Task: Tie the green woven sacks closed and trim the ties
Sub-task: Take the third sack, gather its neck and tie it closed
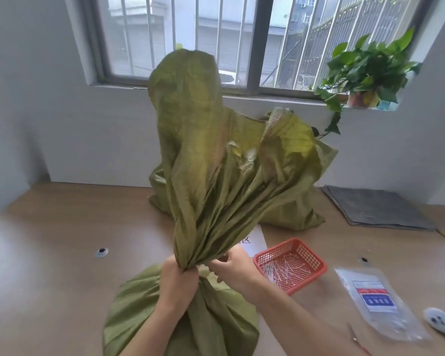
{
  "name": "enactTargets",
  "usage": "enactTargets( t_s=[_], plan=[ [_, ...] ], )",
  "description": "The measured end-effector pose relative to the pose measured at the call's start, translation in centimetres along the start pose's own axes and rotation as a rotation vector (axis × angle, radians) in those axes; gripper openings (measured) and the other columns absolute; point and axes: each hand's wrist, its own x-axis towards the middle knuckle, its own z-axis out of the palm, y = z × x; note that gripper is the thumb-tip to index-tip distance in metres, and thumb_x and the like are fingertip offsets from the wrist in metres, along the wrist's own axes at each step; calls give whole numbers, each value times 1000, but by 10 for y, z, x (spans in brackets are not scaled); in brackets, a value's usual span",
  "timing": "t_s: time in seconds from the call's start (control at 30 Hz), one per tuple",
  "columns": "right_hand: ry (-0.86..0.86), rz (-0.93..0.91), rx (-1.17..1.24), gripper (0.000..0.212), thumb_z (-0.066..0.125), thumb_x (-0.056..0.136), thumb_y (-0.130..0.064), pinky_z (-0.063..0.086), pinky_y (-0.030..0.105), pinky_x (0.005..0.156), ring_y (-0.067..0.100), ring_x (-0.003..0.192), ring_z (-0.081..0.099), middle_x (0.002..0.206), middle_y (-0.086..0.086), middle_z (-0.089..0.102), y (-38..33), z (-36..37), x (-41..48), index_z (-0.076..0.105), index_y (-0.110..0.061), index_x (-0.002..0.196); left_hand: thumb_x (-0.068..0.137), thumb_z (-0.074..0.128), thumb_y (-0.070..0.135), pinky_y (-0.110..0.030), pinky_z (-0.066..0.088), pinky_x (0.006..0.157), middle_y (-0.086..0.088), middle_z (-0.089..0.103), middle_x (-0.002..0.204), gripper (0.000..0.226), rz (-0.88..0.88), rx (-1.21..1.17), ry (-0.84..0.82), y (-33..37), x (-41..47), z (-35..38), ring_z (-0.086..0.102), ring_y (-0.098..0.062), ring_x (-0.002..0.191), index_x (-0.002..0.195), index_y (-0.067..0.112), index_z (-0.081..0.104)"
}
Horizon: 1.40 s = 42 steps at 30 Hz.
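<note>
Two hands meet at the bunched neck of the green sack [208, 163]: the left hand [176, 281] clenches it, the right hand [238, 269] pinches its folds

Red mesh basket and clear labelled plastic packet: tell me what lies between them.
Head view: only a narrow strip of bare wooden table separates the red mesh basket from the clear labelled plastic packet; nothing lies there.
</note>
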Motion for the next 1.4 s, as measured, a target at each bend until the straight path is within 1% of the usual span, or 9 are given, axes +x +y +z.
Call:
enactTargets(
  t_s=[0.13, 0.3, 0.5, 0.6, 0.7, 0.9, 1.07, 1.23, 1.4],
  plan=[
    [-4, 45, 57, 19, 67, 92, -20, 43, 12, 50, 6, 55, 58, 63, -7, 62, 11, -5, -2, 70, -9, 77, 84, 64, -2, -44, 51, 60, -11, 69, 66, 21, -22, -7, 21, -3, -3, 11, 56, -25, 63, 66, 7, 68],
    [-4, 64, 66, 18, 68, 93, -20, 49, 24, 59, 11, 58, 58, 69, -1, 65, 26, -22, 5, 74, -8, 80, 82, 60, -4, -36, 37, 56, -9, 51, 58, 19, -83, -7, 74, -7, 3, 23, 37, -21, 62, 64, -5, 55],
    [78, -65, 20, 14, 69, 98, -23, 53, 22, 64, 9, 66, 63, 71, -5, 69, 36, -25, 0, 75, -15, 88, 87, 58, 5, -35, 37, 57, -11, 51, 56, 24, -109, 23, 71, -4, 4, 37, 38, -24, 60, 67, -7, 55],
    [93, -132, 34, 10, 70, 95, -25, 61, 33, 75, 8, 72, 67, 77, -4, 74, 36, -18, 1, 76, -18, 92, 86, 56, 20, -39, 47, 58, -6, 63, 60, 29, -70, 17, 33, -7, 1, 38, 51, -28, 60, 68, -2, 62],
    [10, -118, 147, 26, 72, 81, -41, 61, 46, 87, 7, 81, 70, 89, 0, 79, 33, -7, -2, 80, -22, 95, 84, 59, 14, -48, 60, 71, -3, 76, 72, 20, -16, 38, -4, -7, -6, 33, 70, -24, 74, 79, 6, 77],
    [-47, -160, 286, 32, 90, 78, -34, 58, 27, 94, 2, 103, 73, 103, -11, 80, 25, 9, -3, 81, -21, 107, 73, 52, 35, -42, 63, 70, 12, 77, 75, 30, 43, 53, -58, -7, -12, 23, 74, -8, 82, 80, 26, 79],
    [139, -185, 160, 32, 88, 80, -36, 49, 6, 75, -13, 90, 68, 94, -19, 77, 12, 27, -1, 81, -23, 108, 77, 56, 29, -31, 58, 67, 24, 73, 73, 23, 39, 18, 1, 3, -19, 18, 68, 8, 74, 89, 26, 75],
    [173, -203, 124, 30, 80, 88, -37, 57, 22, 90, -1, 102, 72, 105, -11, 80, 8, 38, 4, 80, -23, 115, 83, 64, 12, -17, 55, 74, 23, 77, 89, 23, 43, -156, 6, -7, -16, 12, 71, 6, 84, 99, 24, 74],
    [162, -164, 144, 31, 80, 87, -36, 57, 24, 94, 0, 105, 71, 108, -13, 79, 11, 42, 8, 79, -25, 115, 88, 66, -12, -21, 56, 87, 7, 78, 107, 39, 113, -313, -106, -18, -17, -4, 73, -9, 104, 118, 14, 68]
  ],
)
